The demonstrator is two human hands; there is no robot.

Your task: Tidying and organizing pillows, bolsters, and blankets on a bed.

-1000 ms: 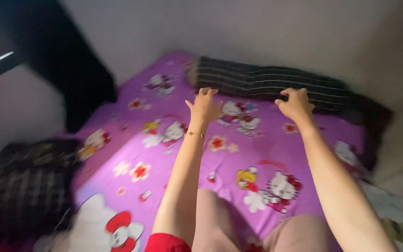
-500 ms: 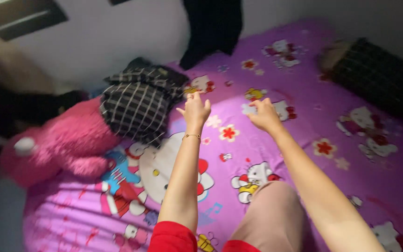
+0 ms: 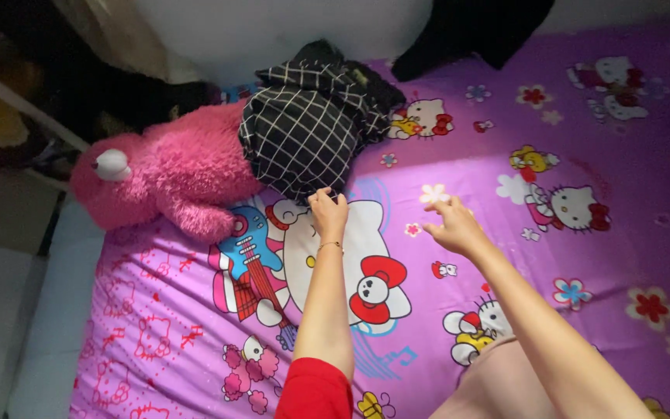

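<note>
— Any packages, labels, signs or screens around here?
— None that show. Nothing of that kind lies near either hand, and the dim edges of the view are too dark to tell.
</note>
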